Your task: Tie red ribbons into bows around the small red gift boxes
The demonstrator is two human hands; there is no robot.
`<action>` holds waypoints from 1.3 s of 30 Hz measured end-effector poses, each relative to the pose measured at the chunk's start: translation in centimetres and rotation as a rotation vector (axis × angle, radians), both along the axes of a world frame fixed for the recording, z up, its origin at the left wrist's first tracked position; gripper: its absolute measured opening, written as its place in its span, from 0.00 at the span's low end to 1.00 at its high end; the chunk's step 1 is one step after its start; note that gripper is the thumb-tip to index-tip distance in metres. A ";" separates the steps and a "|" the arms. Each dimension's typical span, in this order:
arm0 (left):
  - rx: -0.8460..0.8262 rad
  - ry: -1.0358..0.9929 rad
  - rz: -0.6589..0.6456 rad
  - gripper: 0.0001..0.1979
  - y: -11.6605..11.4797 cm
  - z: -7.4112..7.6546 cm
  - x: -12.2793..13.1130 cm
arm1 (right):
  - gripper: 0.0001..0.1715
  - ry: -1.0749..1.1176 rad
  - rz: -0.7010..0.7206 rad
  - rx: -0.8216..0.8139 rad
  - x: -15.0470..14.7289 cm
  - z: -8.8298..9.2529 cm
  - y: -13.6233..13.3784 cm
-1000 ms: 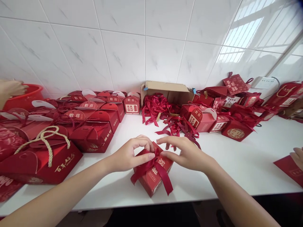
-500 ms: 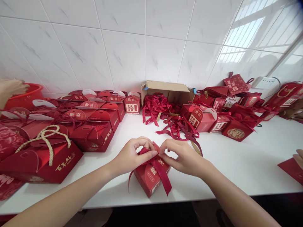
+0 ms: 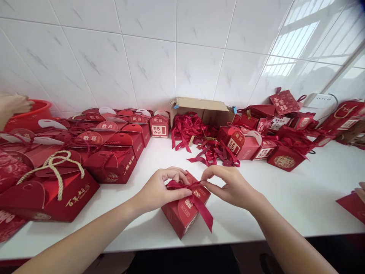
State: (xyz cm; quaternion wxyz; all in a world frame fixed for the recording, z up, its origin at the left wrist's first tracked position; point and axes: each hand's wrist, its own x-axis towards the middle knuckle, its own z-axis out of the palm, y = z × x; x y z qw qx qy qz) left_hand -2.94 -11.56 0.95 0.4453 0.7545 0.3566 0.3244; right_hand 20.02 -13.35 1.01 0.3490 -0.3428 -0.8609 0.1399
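Taking the clock as centred on the small box (image 3: 184, 213), with twelve toward the wall, that box sits on the table (image 3: 285, 213) right in front of the person, one corner aimed at six. A ribbon (image 3: 205, 213) crosses its top, one tail hanging over the side at four.

The left hand (image 3: 159, 190), at nine, pinches the ribbon between thumb and fingers down against the lid, most likely to keep both from slipping. The right hand (image 3: 232, 186), at two, nips a thin stretch of ribbon by thumb and forefinger and holds it taut off the edge; the left hand's grip seems to give it something to pull against.

A rope-handled box (image 3: 80, 194) stands at nine. At three, another person's hand (image 3: 361, 192) touches a red piece (image 3: 352, 205), cut off by the frame.

Boxes (image 3: 122, 163) crowd together at ten, perhaps to save room; more (image 3: 285, 160) lie jumbled at two. Loose ribbons (image 3: 219, 150) spill toward one, probably kept within reach, in front of a carton (image 3: 199, 102) tipped open this way. Farther off at ten, a second person's hand (image 3: 13, 106) is by a red tub (image 3: 28, 116); what it grips cannot be told.
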 end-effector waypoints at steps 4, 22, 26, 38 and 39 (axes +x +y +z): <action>-0.016 0.019 -0.022 0.14 0.0 0.4 -0.5 | 0.14 -0.007 -0.028 -0.120 -0.2 -0.2 0.1; -0.007 0.009 0.085 0.15 -0.5 0.5 0.1 | 0.08 0.200 0.013 -0.218 -2.6 -0.5 0.2; -0.023 0.003 0.119 0.15 -0.5 0.2 0.1 | 0.11 0.169 -0.002 -0.218 -2.2 -0.6 0.2; -0.032 0.031 0.066 0.07 -0.4 0.3 -0.4 | 0.09 0.249 -0.024 -0.210 -1.0 -0.7 0.3; -0.031 0.032 0.050 0.07 -0.3 0.4 -0.4 | 0.09 0.261 -0.009 -0.221 -1.0 -0.7 0.3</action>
